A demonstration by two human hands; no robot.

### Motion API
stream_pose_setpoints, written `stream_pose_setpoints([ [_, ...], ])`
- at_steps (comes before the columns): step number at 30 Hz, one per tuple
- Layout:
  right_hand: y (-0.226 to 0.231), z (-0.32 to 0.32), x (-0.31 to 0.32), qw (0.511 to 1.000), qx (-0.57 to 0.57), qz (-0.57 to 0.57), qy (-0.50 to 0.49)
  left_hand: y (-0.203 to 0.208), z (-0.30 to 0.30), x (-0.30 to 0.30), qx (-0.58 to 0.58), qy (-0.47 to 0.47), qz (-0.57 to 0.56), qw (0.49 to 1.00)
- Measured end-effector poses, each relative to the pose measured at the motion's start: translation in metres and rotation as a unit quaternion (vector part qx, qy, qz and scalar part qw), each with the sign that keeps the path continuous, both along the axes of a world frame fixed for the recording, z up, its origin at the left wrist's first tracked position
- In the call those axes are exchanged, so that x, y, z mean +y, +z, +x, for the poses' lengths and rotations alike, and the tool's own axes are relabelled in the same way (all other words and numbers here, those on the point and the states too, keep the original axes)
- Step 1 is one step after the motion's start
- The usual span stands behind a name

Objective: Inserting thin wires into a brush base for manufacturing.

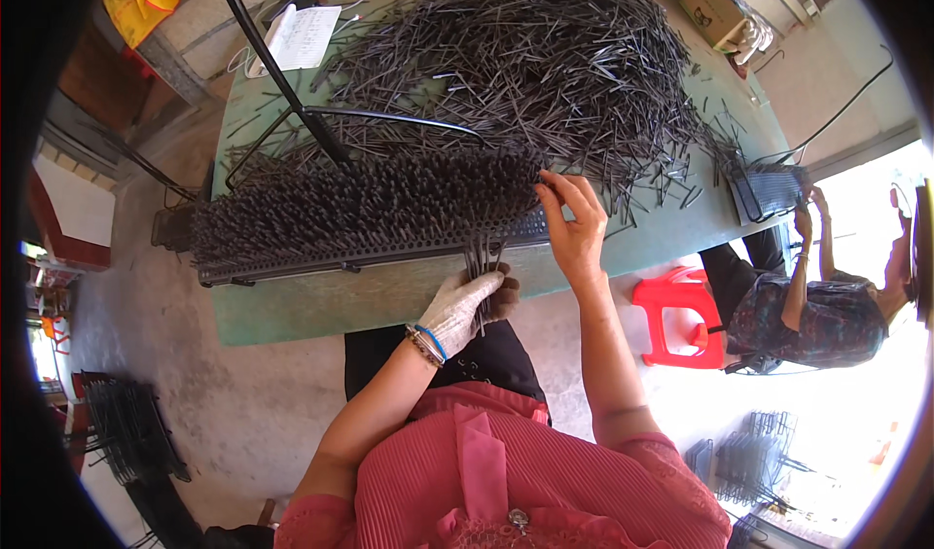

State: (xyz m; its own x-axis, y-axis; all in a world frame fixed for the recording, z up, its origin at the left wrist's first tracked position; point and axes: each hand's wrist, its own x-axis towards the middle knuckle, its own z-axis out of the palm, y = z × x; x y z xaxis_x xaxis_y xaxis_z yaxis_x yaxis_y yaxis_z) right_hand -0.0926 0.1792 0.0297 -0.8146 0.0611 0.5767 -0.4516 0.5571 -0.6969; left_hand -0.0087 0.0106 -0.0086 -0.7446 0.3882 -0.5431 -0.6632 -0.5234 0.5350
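My left hand [457, 308], in a whitish glove, is closed round a bundle of thin black strips [479, 265] that stand up out of its fingers, just below the rack's front edge. A long black perforated rack [331, 262] lies along the near side of the table. Dense rows of black strips [360, 204] stand upright in its holes, while some holes show bare toward its right end. Bare and pinched at thumb and fingertips, my right hand [576, 220] is at the right end of these rows. What its fingertips hold is too small to make out.
A big heap of loose black strips [564, 72] covers much of the green table [282, 320]. A black metal bar frame [282, 72] rises at left. Papers [297, 38] and a cardboard box [715, 9] are behind. At right, a person [808, 316] handles another rack [773, 191] near a red stool [676, 316].
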Motion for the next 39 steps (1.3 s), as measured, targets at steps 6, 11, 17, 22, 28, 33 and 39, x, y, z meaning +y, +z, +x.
stream_pose_setpoints([
  [6, 0.0, 0.001, -0.001, 1.0, 0.001, -0.003, -0.008, -0.008, 0.005, 0.0, -0.021, 0.017, -0.005, 1.0],
  [11, -0.004, 0.001, -0.003, 1.0, 0.011, 0.014, -0.025, -0.004, 0.008, -0.002, 0.003, -0.006, 0.0, 1.0],
  [17, -0.01, 0.003, -0.006, 0.999, -0.005, 0.029, -0.023, -0.004, 0.011, -0.007, -0.018, -0.026, -0.003, 0.999],
  [22, -0.015, 0.004, -0.004, 0.984, 0.057, 0.168, -0.027, -0.003, 0.012, -0.01, -0.012, -0.064, -0.009, 0.998],
  [28, -0.016, 0.006, -0.009, 0.975, 0.07, 0.202, -0.067, 0.008, 0.013, -0.01, 0.008, -0.055, 0.01, 0.998],
  [33, -0.021, 0.006, -0.014, 0.982, -0.003, 0.165, -0.091, 0.007, 0.015, -0.01, 0.048, -0.054, -0.005, 0.997],
  [39, -0.017, 0.007, -0.011, 0.983, 0.058, 0.17, -0.046, 0.004, 0.017, -0.011, 0.024, -0.064, 0.0, 0.998],
])
